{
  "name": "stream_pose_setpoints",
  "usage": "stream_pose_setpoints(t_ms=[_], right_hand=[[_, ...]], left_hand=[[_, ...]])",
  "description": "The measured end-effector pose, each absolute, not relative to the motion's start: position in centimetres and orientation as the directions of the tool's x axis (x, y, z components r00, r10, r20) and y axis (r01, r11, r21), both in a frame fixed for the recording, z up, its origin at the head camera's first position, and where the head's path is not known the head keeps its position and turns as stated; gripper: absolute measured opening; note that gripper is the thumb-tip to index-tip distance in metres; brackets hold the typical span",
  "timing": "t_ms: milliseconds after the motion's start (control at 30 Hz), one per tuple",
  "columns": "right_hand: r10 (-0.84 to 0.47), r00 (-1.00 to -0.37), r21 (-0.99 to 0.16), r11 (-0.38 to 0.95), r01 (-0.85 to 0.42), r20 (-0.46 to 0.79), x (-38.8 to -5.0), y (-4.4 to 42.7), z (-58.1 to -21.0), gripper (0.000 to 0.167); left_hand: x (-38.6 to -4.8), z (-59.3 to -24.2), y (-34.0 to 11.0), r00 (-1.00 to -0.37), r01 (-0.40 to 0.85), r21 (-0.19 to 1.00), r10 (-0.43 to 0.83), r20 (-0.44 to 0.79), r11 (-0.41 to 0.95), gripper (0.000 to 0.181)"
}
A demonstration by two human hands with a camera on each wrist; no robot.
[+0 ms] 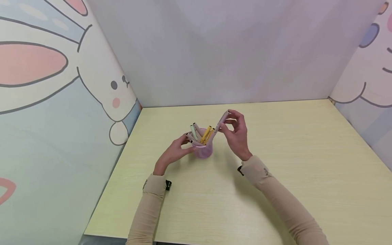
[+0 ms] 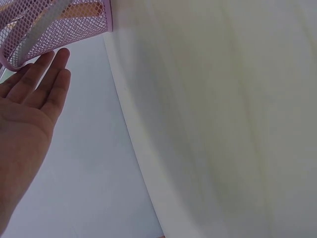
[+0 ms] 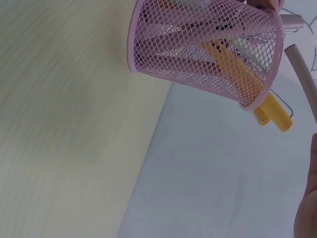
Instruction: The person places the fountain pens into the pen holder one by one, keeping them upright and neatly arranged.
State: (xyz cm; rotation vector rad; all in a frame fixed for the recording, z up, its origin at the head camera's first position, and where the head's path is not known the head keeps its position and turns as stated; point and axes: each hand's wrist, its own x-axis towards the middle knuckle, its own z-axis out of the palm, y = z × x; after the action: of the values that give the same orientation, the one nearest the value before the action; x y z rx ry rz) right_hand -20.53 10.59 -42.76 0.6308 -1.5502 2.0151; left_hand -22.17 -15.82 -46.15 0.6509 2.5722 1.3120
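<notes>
A pink-purple mesh pen holder (image 1: 203, 152) stands upright on the table with several pens in it, among them yellow pens (image 3: 280, 116), a pale green pen (image 1: 193, 131) and greyish-pink ones. My left hand (image 1: 175, 151) holds the holder at its left side, thumb in front near the rim. In the left wrist view, fingertips (image 2: 62, 54) touch the mesh wall. My right hand (image 1: 237, 134) pinches a greyish-pink pen (image 1: 223, 119), tilted, up and right of the holder's rim. The right wrist view shows this pen (image 3: 301, 74) outside the rim, apart from it.
The pale wood-grain table (image 1: 306, 163) spreads around the holder, widest to the right. A plain grey-white wall (image 1: 232, 51) rises at its back edge. Panels with cartoon animals (image 1: 92, 75) flank it left and right.
</notes>
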Motion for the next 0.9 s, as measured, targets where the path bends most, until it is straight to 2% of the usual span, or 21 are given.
stream_pose_setpoints(t_ms=[200,433,567,767,900], right_hand=[[0.119,-0.763,-0.741,-0.186,-0.645,0.635,-21.7,10.5,-44.4,0.053],[0.086,-0.738,-0.723,-0.158,-0.673,0.669,-21.8,10.3,-45.1,0.054],[0.071,-0.751,-0.738,-0.146,-0.658,0.656,-21.9,10.1,-45.3,0.056],[0.037,-0.763,-0.757,-0.107,-0.645,0.645,-21.0,9.8,-44.4,0.056],[0.009,-0.75,-0.75,-0.019,-0.661,0.661,-19.8,9.6,-43.1,0.052]], left_hand=[[-22.2,-46.2,-15.8,-0.892,0.289,0.802,0.451,0.027,0.523,0.074],[-22.1,-46.2,-15.8,-0.891,0.287,0.806,0.454,0.025,0.518,0.074],[-22.1,-46.1,-15.8,-0.889,0.291,0.806,0.457,0.028,0.516,0.074],[-22.0,-46.1,-15.8,-0.889,0.293,0.805,0.458,0.03,0.516,0.074],[-22.0,-46.1,-15.8,-0.889,0.295,0.804,0.458,0.032,0.516,0.074]])
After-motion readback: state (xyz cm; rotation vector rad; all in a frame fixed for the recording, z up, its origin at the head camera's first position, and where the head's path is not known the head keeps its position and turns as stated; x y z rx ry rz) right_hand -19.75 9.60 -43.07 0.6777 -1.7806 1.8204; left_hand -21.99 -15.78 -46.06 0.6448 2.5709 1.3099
